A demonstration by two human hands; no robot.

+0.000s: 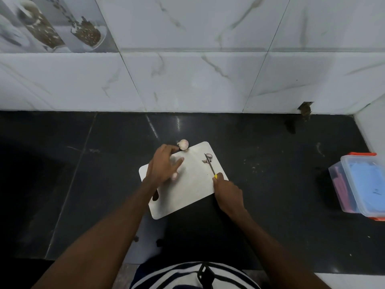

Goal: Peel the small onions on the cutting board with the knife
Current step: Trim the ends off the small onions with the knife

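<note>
A white cutting board (188, 190) lies tilted on the black counter. My left hand (163, 163) hovers over its left part with fingers spread, and a small pinkish onion (174, 175) peeks out under the fingertips. My right hand (228, 191) grips a knife (210, 165) by its yellow handle, the blade pointing away over the board's right side. Small onion pieces (208, 158) lie at the blade tip. A pale round bulb (183, 144) sits just off the board's far edge.
A clear plastic box (362, 184) with orange clips and blue and purple contents stands at the right on the counter (270, 153). A white marble-tiled wall (187, 80) rises behind. The counter's front edge runs near my striped shirt.
</note>
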